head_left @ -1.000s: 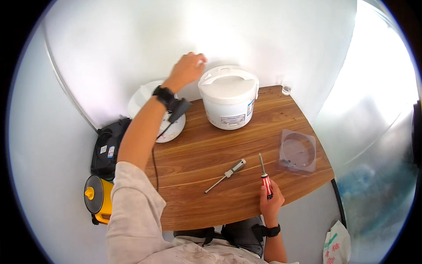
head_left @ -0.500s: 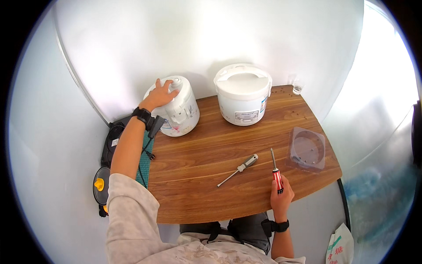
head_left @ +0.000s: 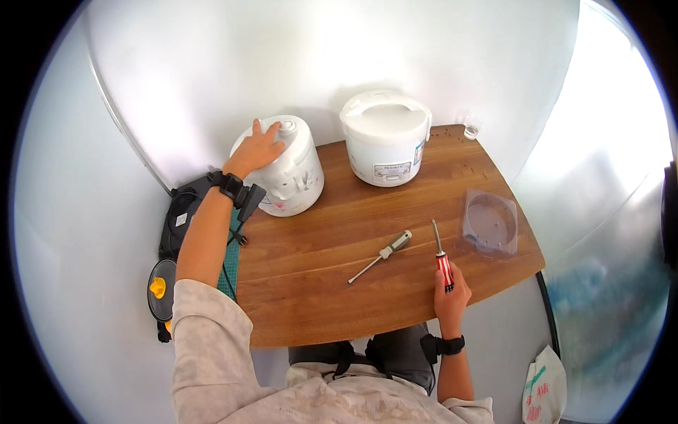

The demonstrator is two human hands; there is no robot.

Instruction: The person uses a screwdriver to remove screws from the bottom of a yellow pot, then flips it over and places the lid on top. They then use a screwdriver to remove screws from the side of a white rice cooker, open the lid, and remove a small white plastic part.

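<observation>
My left hand [head_left: 258, 150] rests with fingers spread on top of a white, rounded floral-print appliance [head_left: 304, 159] at the table's back left. This looks like an electric hot-water pot, with a round knob [head_left: 287, 128] beside my fingers. In my right hand [head_left: 452, 295], near the front right edge, is a screwdriver [head_left: 443, 263] with a red-and-white striped handle, its tip pointing away from me. A second screwdriver [head_left: 383, 253], grey-handled, lies on the wood to its left. Behind them stands a white rice cooker [head_left: 385, 145] with its lid closed.
A clear plastic tray [head_left: 489, 222] with small bits in it lies at the right. A small glass [head_left: 471, 132] stands at the back right corner. At the left are a green cutting mat [head_left: 227, 272], a black case [head_left: 180, 219], a plug [head_left: 241, 239] and a yellow-knobbed lid [head_left: 159, 287].
The floral appliance has shifted slightly to the right and turned a little under my left hand. My right hand still holds the screwdriver. The whole view has tilted slightly.
</observation>
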